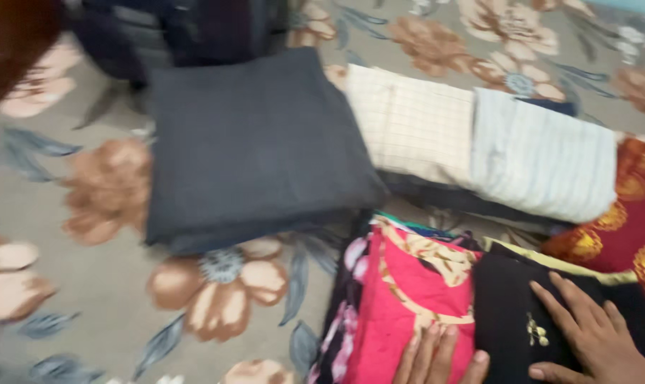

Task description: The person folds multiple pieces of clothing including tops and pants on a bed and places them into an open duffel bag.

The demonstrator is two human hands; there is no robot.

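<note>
Fingers of the right hand [596,334] are spread flat and open on a folded black garment [514,320] at the lower right of the frame; nothing is gripped, and the cloth seems to be pressed down so that the fold is kept in place. The left hand [436,355] is laid beside it at the bottom edge, fingers together and extended, palm down on a pink garment with a gold pattern [401,299]; nothing is clasped there either, and only the fingers and thumb are seen. The black piece is set just beside the pink one, touching it, both on top of other folded cloth.

Further out, a red cloth with yellow flowers [635,213] is seen at the right edge. Above the hands, a cream checked fold [411,121] and a pale striped fold [543,160] are laid side by side over darker cloth, apparently stacked as finished pieces. A large dark grey folded cloth [255,149] is placed at the centre, apart from the hands. Everything rests on a grey floral bedsheet [109,284]. The picture is blurred.
</note>
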